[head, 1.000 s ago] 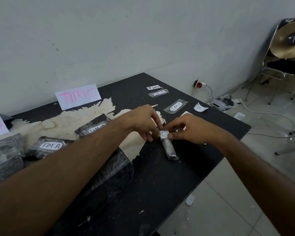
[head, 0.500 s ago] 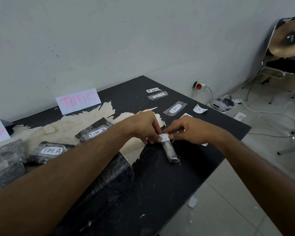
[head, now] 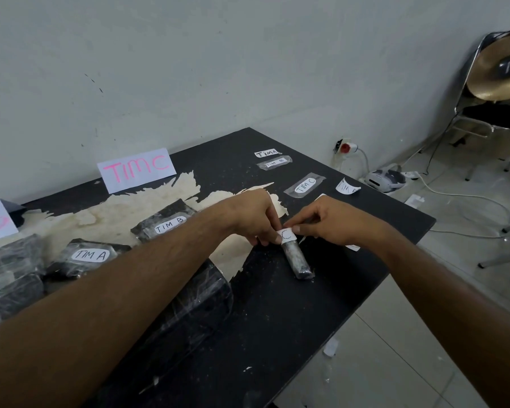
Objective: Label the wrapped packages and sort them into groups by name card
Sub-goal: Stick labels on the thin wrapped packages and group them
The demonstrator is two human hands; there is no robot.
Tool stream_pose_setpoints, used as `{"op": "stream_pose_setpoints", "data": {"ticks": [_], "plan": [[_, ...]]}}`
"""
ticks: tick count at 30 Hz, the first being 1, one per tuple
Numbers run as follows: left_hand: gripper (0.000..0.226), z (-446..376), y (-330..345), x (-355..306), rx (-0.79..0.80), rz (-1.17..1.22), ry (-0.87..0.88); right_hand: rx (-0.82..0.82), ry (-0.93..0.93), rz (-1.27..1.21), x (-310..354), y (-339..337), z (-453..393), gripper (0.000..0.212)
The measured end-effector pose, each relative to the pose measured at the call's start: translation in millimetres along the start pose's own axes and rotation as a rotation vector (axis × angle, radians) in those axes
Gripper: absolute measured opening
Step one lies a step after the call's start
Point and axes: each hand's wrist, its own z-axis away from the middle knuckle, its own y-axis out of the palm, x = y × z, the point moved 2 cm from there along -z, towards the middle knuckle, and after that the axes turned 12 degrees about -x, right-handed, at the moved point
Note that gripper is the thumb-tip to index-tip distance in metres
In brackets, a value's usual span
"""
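Near surface (head: 277,319) right edge: left hand (head: 252,219) and right hand (head: 324,222) each pinch white label (head: 286,234) on small wrapped package (head: 296,257).

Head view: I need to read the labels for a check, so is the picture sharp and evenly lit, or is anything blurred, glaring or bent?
Head view: light is soft and even, no hard shadows; the pink name card and the "TIM A" label read sharply; plastic wrap on the big package glints faintly; the table edges bow from the wide lens; forearms at the bottom look oversized.
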Motion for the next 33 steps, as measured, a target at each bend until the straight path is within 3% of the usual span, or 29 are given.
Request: {"op": "stream_pose_setpoints", "data": {"ticks": [12, 17, 23, 28, 33], "plan": [[0.022, 1.5, -3.4, -3.5, 0.045, -0.018, -0.025, -0.075, 0.076, 0.111, 13.9, -2.3, 6.3, 0.018], [0.028, 3.1, -11.4, -9.3, 0.054, -0.061, -0.047, -0.074, 0.089, 0.301, 28.1, 10.3, 10.3, 0.061], [0.017, 14.4, -36.3, -17.3, -0.079, -0.003, 0.003, -0.141, 0.060, 0.297, 43.8, 15.8, 3.8, 0.055], [0.008, 37.8, -71.0, -22.8, -0.226, 0.045, 0.052, -0.181, 0.075, 0.122, 67.2, 13.6, -6.6, 0.059], [0.007, 84.4, -102.8, 5.0, -0.317, 0.032, 0.040, -0.160, -0.042, 0.069, 117.5, 18.9, -25.8, 0.054]]}}
